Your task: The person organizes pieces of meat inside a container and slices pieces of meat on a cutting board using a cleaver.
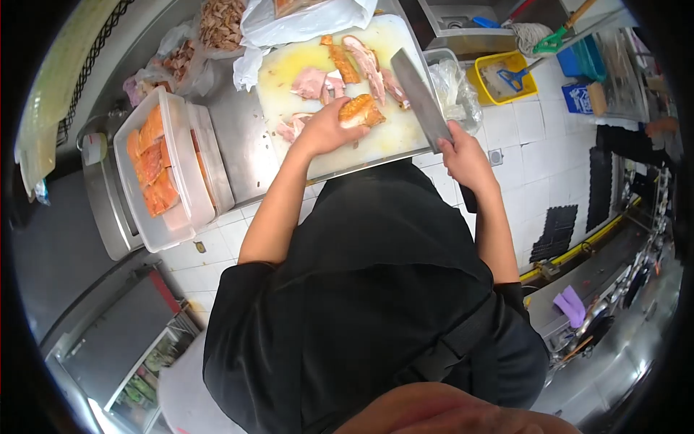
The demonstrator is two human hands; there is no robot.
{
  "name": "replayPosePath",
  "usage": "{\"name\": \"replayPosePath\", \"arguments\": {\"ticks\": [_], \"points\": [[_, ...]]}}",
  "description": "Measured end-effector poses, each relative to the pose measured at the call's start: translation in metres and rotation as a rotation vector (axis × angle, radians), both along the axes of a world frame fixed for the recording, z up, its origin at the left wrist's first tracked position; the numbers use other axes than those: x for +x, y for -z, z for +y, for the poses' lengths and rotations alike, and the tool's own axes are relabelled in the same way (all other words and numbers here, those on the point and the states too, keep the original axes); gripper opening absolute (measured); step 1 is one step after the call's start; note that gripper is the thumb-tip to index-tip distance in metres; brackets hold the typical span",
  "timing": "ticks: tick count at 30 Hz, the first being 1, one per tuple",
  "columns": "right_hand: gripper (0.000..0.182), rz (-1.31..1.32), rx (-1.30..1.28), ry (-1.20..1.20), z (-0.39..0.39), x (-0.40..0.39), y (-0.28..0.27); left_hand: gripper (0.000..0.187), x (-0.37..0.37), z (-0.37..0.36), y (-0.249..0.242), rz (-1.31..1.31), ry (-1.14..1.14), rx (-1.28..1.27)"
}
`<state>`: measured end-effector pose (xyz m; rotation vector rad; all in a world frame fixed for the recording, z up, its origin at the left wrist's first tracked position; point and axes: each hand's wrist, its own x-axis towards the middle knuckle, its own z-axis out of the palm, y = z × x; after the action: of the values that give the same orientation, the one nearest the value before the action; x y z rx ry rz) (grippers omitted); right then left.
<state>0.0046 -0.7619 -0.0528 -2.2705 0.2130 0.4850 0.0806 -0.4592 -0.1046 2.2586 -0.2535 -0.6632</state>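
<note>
My left hand (324,131) grips a chunk of roasted meat (361,111) with a golden-brown skin, low on the white cutting board (332,160). In my right hand (465,160) is a cleaver (421,98), its broad blade tilted up and to the left over the board's right edge. The blade is apart from the chunk I hold. Around my left hand lie pink cut pieces of meat (311,83), a browned strip (343,64) and a longer slab with skin (363,65). My left fingertips are partly hidden behind the chunk.
Left of the board, a clear plastic tub (181,189) holds several browned meat slabs. Bags of meat pieces (223,25) and a white plastic bag (307,27) stand behind. A yellow bucket (531,85) is on the tiled floor at right, near a bin with a clear liner (455,90).
</note>
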Motion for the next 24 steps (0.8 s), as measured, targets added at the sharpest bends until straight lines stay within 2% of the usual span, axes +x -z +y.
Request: {"name": "replayPosePath", "arguments": {"ticks": [4,6,8,9,12,13,14,16,18,19,20,22,23,24], "points": [[0.034,0.181,0.027,-0.143,-0.012,-0.013,-0.005,0.088,0.031,0.007,0.011,0.315,-0.014,-0.138],[0.033,0.184,0.039,-0.179,-0.027,-0.024,-0.003,0.081,0.036,0.009,0.023,0.303,-0.018,-0.173],[0.029,0.262,0.024,-0.306,-0.047,-0.034,-0.008,0.078,0.037,0.008,0.02,0.469,-0.032,-0.221],[0.026,0.289,0.063,-0.341,-0.056,-0.037,-0.01,0.078,0.036,0.005,0.017,0.465,-0.045,-0.211],[0.025,0.34,0.155,-0.4,-0.067,-0.036,-0.004,0.075,0.022,-0.009,0.011,0.365,-0.126,-0.051],[0.016,0.149,0.201,-0.443,-0.07,-0.042,0.02,0.076,0.015,-0.015,0.008,0.31,-0.2,-0.048],[0.016,0.15,0.202,-0.457,-0.069,-0.038,0.025,0.077,0.007,-0.02,0.004,0.256,-0.273,-0.044],[0.018,0.273,0.272,-0.482,-0.058,-0.025,0.033,0.076,-0.007,-0.027,0.005,0.182,-0.298,-0.013],[0.019,0.272,0.289,-0.538,-0.051,-0.015,0.038,0.071,-0.025,-0.029,0.014,0.045,-0.537,-0.106],[0.02,0.399,0.352,-0.494,-0.045,-0.006,0.032,0.066,-0.032,-0.031,0.012,0.068,-0.611,-0.214],[0.021,0.524,0.411,-0.453,-0.039,0.003,0.031,0.066,-0.034,-0.034,0.017,0.053,-0.644,-0.2],[0.024,0.532,0.41,-0.472,-0.035,0.013,0.039,0.064,-0.047,-0.043,0.031,-0.2,-0.749,0.04],[0.027,0.536,0.398,-0.446,-0.037,0.015,0.042,0.073,-0.049,-0.055,0.026,-0.248,-0.746,0.073],[0.027,0.543,0.395,-0.463,-0.04,0.016,0.041,0.073,-0.053,-0.066,0.027,-0.245,-0.764,0.077]]}}
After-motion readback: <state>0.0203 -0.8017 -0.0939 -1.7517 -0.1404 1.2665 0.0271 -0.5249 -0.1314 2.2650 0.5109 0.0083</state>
